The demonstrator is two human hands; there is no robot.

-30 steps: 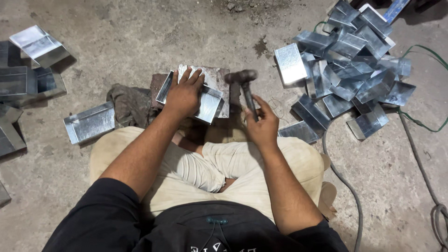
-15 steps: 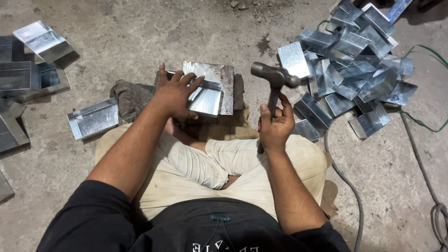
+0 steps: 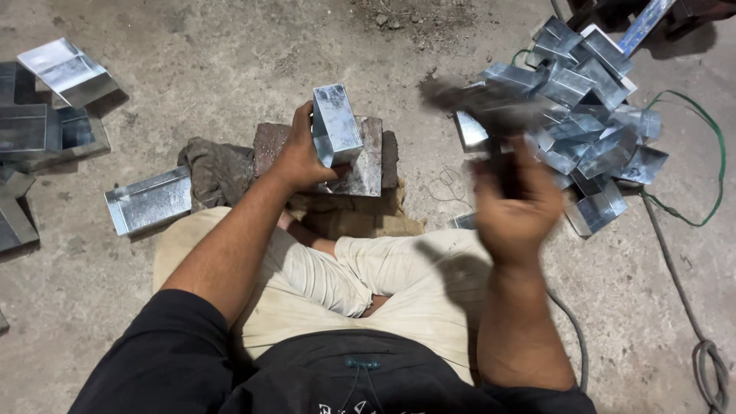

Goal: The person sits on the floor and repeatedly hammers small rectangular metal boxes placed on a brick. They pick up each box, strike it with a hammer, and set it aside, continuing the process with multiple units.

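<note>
A folded sheet-metal box (image 3: pixel 336 124), shiny and open on one side, stands on end on a flat metal plate (image 3: pixel 366 165) that lies over a reddish block (image 3: pixel 270 143) on the floor just ahead of the person's crossed legs. The left hand (image 3: pixel 300 157) has its grip closed around the box from the left side, fingers wrapped on its near edge, steadying it upright. The right hand (image 3: pixel 515 207) is raised to the right of the plate, well clear of the box, its grip clenched on the handle of a hammer (image 3: pixel 479 103); both hand and hammer head are smeared by motion blur. A dark rag (image 3: pixel 216 172) lies bunched against the block's left side, and a shallow metal tray piece (image 3: pixel 149 201) rests on the concrete floor (image 3: pixel 230 54) beside it. A heap of similar metal boxes (image 3: pixel 583 115) is piled to the right, with a green cable (image 3: pixel 709 153) curving past it.
</note>
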